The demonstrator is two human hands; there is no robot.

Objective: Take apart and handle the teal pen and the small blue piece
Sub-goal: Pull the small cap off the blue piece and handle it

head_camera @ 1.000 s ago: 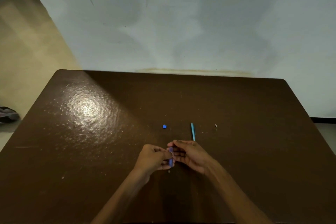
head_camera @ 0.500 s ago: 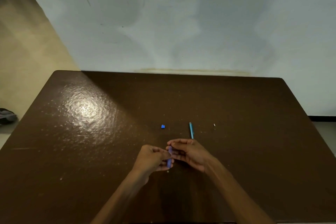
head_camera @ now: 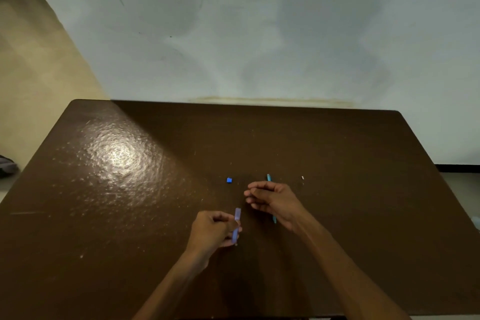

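Note:
My left hand (head_camera: 213, 232) pinches a pale blue, translucent pen part (head_camera: 237, 225) and holds it nearly upright above the table. My right hand (head_camera: 274, 200) is up and to the right of it, fingers loosely curled and apart, with nothing visibly in them. The teal pen (head_camera: 268, 177) lies on the table under that hand; only its far tip and a short near end show. The small blue piece (head_camera: 229, 180) rests on the table just left of my right fingertips, untouched.
The dark brown table (head_camera: 130, 215) runs back to a pale wall. A tiny white bit (head_camera: 302, 177) lies to the right of the pen. A shoe (head_camera: 6, 165) is on the floor beyond the left edge.
My hands were together on the pale blue part. They have now separated: the left keeps the part and drew back, and the right moved away over the teal pen.

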